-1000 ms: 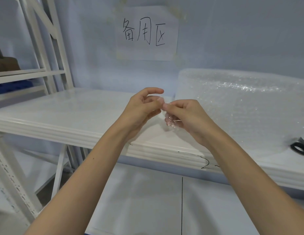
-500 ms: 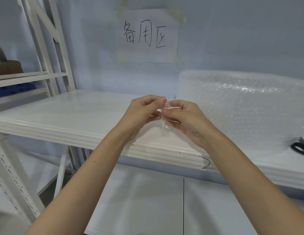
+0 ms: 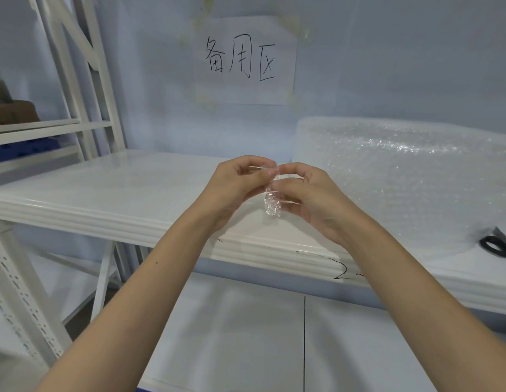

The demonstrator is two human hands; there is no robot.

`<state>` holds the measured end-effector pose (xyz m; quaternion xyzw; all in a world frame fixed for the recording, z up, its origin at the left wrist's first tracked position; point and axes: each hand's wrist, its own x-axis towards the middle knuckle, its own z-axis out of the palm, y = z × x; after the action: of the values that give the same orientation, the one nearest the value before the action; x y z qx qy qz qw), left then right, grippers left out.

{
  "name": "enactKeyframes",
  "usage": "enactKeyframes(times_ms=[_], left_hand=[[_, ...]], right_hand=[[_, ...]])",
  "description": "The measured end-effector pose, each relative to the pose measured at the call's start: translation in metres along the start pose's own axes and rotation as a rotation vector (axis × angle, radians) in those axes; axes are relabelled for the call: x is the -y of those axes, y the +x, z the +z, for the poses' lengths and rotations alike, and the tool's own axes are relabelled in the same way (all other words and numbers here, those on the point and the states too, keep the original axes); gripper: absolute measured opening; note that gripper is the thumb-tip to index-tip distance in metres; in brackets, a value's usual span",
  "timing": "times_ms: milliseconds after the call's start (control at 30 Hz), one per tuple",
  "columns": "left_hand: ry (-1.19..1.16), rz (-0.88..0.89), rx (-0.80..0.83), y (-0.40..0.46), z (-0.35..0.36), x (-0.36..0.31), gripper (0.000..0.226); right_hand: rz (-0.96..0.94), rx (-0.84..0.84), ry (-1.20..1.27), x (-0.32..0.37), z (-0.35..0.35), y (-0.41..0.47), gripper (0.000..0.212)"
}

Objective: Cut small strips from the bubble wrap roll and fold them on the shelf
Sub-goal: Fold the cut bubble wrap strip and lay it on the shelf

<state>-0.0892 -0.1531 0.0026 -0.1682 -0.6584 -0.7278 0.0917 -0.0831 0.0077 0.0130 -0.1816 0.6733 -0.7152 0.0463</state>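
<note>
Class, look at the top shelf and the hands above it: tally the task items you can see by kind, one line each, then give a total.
Bubble wrap roll: 1
Small bubble wrap strip, pinched between the left hand and right hand: 1
Black-handled scissors, at the frame's right edge: 1
Total: 3

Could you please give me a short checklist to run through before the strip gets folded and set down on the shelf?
1. Left hand pinches the strip: ok.
2. Right hand pinches it too: ok.
3. Strip is free of the roll: ok.
4. Fold finished: cannot tell, the fingers hide its top.
5. Bare shelf beside the hands for setting it down: ok.
6. Scissors lie clear of the hands: ok.
</note>
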Motion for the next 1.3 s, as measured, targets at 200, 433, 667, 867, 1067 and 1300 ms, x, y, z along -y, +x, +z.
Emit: enactKeyframes(times_ms=[200,433,667,867,1067,1300], left_hand=[[-0.080,-0.058,0.020,-0.001,0.001,0.000,0.022],[-0.186,-0.117,0.033,-0.004,-0.001,-0.003,0.032],[-0.171,-0.150,0.027,-0.012,-0.004,0.001,0.016],[-0.043,-0.172,0.036,-0.022,-0.004,0.002,0.004],[-0.049,-0.177,0.035,-0.024,-0.002,-0.003,0.004],[-0.055,-0.179,0.037,-0.025,-0.003,-0.003,0.011]], right_hand=[[-0.018,-0.030,-0.135,0.002,-0.002,-0.001,0.019],[-0.039,-0.033,-0.146,0.000,-0.001,-0.003,0.008],[-0.055,-0.052,0.044,-0.002,-0.001,-0.002,0.019],[-0.084,-0.093,0.148,-0.004,0.003,-0.001,0.019],[-0.097,-0.097,0.135,-0.004,0.009,-0.001,0.019],[-0.073,-0.107,0.050,0.002,0.008,-0.001,0.004]])
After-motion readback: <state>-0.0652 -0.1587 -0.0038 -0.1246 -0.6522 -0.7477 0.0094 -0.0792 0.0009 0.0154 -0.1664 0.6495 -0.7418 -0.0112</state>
